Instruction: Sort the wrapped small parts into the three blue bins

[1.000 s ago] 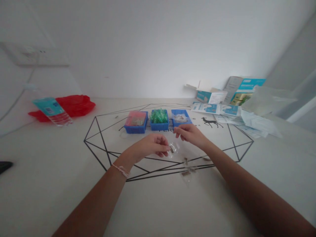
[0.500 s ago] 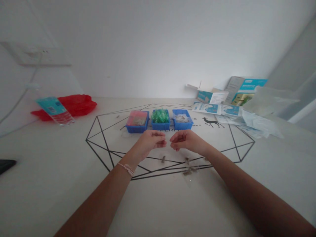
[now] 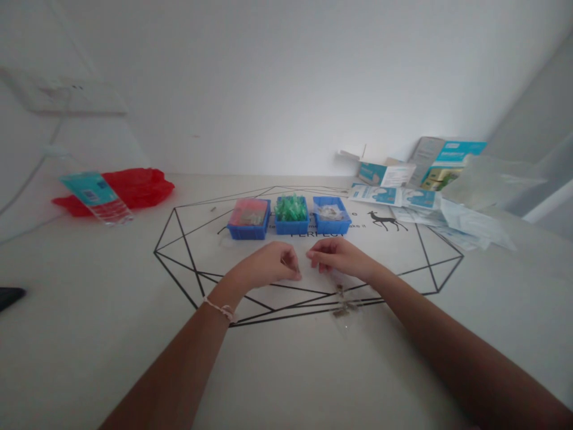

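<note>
My left hand [image 3: 271,264] is over the middle of the table, its thumb and fingers curled together at the tips. Whatever may be in that pinch is too small to make out. Facing it across a narrow gap, my right hand [image 3: 341,258] also has its fingertips drawn together, with its contents unclear. Below the right hand lie small brownish metal-looking pieces [image 3: 341,312], with thin clear plastic around them. Beyond the hands stand a blue bin with a pink sheet [image 3: 249,232], a blue bin of green plastic pieces [image 3: 292,228] and a blue bin holding a clear bag [image 3: 332,227].
A red plastic bag [image 3: 141,186] and a blue-and-clear packet [image 3: 96,194] lie at the left. Opened cartons [image 3: 452,164] and flat white-blue packets [image 3: 380,194] are at the back right. A dark object [image 3: 9,297] sits at the left edge.
My left hand has come down and nearer, its fingers curling where a small grey-brown piece lay; that piece is no longer visible. My right hand has shifted slightly.
</note>
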{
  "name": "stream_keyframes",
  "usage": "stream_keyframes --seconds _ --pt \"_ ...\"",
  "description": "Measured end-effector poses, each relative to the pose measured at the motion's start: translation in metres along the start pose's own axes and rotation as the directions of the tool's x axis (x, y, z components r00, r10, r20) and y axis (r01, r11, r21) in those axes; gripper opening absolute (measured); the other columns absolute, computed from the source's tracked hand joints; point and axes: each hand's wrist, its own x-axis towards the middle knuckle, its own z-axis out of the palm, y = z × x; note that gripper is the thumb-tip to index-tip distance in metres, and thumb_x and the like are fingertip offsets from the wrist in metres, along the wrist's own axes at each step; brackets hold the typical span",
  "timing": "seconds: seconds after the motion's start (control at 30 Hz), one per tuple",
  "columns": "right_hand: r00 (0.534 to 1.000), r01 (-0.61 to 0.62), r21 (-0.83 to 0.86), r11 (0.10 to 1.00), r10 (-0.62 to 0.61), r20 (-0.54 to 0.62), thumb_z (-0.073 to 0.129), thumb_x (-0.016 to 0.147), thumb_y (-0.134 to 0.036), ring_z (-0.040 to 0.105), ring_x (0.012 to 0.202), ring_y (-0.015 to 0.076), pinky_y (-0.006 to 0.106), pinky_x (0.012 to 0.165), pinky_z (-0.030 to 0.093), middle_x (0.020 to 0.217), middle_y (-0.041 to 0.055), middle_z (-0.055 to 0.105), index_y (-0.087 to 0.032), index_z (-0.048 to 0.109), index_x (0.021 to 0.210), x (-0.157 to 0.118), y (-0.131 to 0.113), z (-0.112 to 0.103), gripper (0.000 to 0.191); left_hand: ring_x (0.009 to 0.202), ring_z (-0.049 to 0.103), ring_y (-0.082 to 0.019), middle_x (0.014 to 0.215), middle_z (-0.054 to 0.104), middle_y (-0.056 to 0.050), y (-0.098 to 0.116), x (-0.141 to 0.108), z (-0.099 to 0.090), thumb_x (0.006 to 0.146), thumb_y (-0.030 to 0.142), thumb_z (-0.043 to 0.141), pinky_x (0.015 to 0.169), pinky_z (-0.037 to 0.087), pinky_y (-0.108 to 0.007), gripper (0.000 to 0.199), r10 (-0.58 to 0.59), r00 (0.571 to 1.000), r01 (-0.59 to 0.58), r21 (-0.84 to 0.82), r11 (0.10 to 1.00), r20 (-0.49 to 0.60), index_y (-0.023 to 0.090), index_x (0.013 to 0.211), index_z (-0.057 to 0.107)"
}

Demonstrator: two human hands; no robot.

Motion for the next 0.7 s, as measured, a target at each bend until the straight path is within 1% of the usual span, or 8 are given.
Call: stream_keyframes --seconds 0.13,0.2,0.27,0.33,0.43,0.5,0.6,0.7 --pt "0.991 -0.013 0.169 0.985 -0.01 0.132 0.075 0.077 -0.05 0.062 0.066 0.0129 0.024 0.057 0.046 0.088 0.0055 0.073 -0.017 0.072 0.094 -0.004 -0.006 -0.003 0.038 0.064 0.065 -0.016 0.067 0.068 -0.003 0.008 0.004 0.007 0.059 0.021 0.085 0.065 0.052 -0.03 0.031 -0.038 0.985 -0.025 -0.362 0.932 -0.166 0.017 0.068 0.056" --pt "0.993 0.013 0.215 0.977 -0.039 0.115 0.076 0.076 -0.05 0.06 0.066 0.0118 0.024 0.059 0.045 0.086 0.0053 0.073 -0.016 0.072 0.091 -0.003 -0.005 -0.004 0.037 0.07 0.069 -0.018 0.073 0.071 -0.006 0.011 0.004 0.011 0.058 0.021 0.088 0.074 0.056 -0.035 0.034 -0.07 0.984 -0.019 -0.484 0.875 -0.165 0.015 0.074 0.059" --pt "0.999 0.04 0.209 0.977 -0.046 0.022 0.079 0.074 -0.048 0.056 0.06 0.0101 0.024 0.056 0.042 0.076 0.0029 0.07 -0.015 0.071 0.083 -0.001 -0.002 -0.004 0.035 0.074 0.071 -0.02 0.078 0.074 -0.009 0.014 0.003 0.013 0.06 0.022 0.089 0.079 0.057 -0.038 0.036 -0.076 0.993 0.012 -0.545 0.838 -0.094 0.013 0.083 0.063" --pt "0.997 0.042 0.193 0.98 -0.028 -0.073 0.079 0.073 -0.048 0.051 0.056 0.0092 0.024 0.054 0.04 0.067 -0.0002 0.064 -0.016 0.07 0.079 0.001 0.001 -0.005 0.034 0.079 0.072 -0.022 0.081 0.074 -0.011 0.016 0.002 0.013 0.065 0.027 0.086 0.079 0.057 -0.038 0.033 -0.074 0.996 0.034 -0.553 0.833 -0.05 0.012 0.087 0.066" --pt "0.991 0.019 0.201 0.979 0.008 -0.137 0.078 0.073 -0.047 0.05 0.055 0.0093 0.024 0.053 0.04 0.062 -0.0024 0.059 -0.017 0.069 0.079 0.002 0.004 -0.004 0.033 0.077 0.069 -0.019 0.079 0.072 -0.009 0.016 0.0 0.01 0.074 0.032 0.078 0.068 0.055 -0.032 0.023 -0.097 0.987 0.025 -0.48 0.877 -0.124 0.012 0.082 0.07" --pt "0.989 0.004 0.21 0.978 0.027 -0.143 0.078 0.073 -0.048 0.05 0.054 0.0092 0.024 0.051 0.039 0.061 -0.0031 0.057 -0.017 0.067 0.078 0.001 0.004 -0.003 0.033 0.069 0.064 -0.016 0.074 0.068 -0.006 0.015 0.0 0.009 0.077 0.032 0.074 0.061 0.051 -0.027 0.019 -0.112 0.977 0.025 -0.419 0.908 -0.184 0.013 0.079 0.072" --pt "0.989 -0.003 0.231 0.973 0.037 -0.141 0.078 0.074 -0.049 0.049 0.05 0.008 0.022 0.047 0.036 0.058 -0.0045 0.055 -0.017 0.065 0.077 0.001 0.003 -0.001 0.034 0.065 0.06 -0.013 0.07 0.065 -0.004 0.013 0.001 0.008 0.077 0.032 0.073 0.055 0.046 -0.024 0.018 -0.129 0.97 0.042 -0.38 0.924 -0.206 0.014 0.078 0.074" --pt "0.991 -0.018 0.25 0.968 0.051 -0.127 0.077 0.075 -0.051 0.051 0.047 0.0079 0.021 0.044 0.034 0.058 -0.0029 0.061 -0.017 0.062 0.077 0.002 0.002 0.0 0.036 0.059 0.056 -0.011 0.065 0.061 -0.001 0.012 0.002 0.008 0.075 0.034 0.074 0.05 0.039 -0.021 0.02 -0.148 0.959 0.058 -0.343 0.937 -0.24 0.015 0.078 0.074"
